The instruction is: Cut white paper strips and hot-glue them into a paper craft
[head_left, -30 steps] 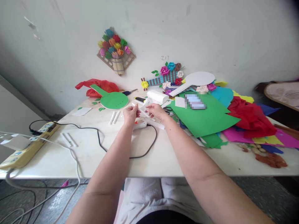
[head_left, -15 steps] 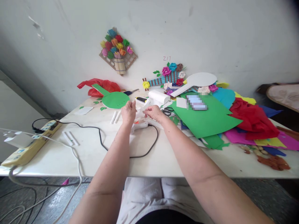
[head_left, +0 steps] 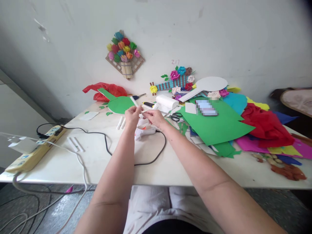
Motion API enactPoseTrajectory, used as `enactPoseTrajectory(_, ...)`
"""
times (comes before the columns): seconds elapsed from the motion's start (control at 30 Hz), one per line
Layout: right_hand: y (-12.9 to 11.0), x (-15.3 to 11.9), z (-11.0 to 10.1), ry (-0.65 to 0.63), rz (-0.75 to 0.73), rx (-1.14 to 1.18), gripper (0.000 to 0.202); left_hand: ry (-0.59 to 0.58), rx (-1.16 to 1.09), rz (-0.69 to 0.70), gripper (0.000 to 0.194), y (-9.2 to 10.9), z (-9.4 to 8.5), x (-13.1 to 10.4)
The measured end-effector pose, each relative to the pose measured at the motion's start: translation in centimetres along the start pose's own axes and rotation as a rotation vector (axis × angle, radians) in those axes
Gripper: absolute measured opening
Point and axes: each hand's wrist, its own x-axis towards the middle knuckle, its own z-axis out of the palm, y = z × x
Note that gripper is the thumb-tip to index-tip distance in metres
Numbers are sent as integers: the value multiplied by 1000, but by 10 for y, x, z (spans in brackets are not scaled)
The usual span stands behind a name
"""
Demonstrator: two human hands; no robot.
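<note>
Nearest on the table (head_left: 158, 174), a white glue gun (head_left: 144, 132) lies just below the hands, which are close together: the left hand (head_left: 132, 116) pinches a white strip (head_left: 134, 101), one end slanting up past its fingers, while the right hand (head_left: 154, 118) has its fingers bunched, on what I cannot tell. Beyond lie a green paddle-shaped cutout (head_left: 119, 104) and a utility knife (head_left: 148, 104); farther back, a paper-tulip bouquet (head_left: 121, 47) hangs on the wall (head_left: 219, 39).
</note>
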Motion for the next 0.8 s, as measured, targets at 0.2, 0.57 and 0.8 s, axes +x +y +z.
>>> enactPoseTrajectory(0.2, 4, 17, -9, -335, -112, -688, 65, 357, -140, -38, 34, 0, -25, 10)
enactPoseTrajectory(0.57, 21, 64, 13, 138, 169, -757, 30, 375, -155, -109, 32, -9, -22, 5)
enactPoseTrajectory(0.8, 58, 86, 17, -61, 192, -604, 59, 429, -165, -118, 33, -15, -26, 5)
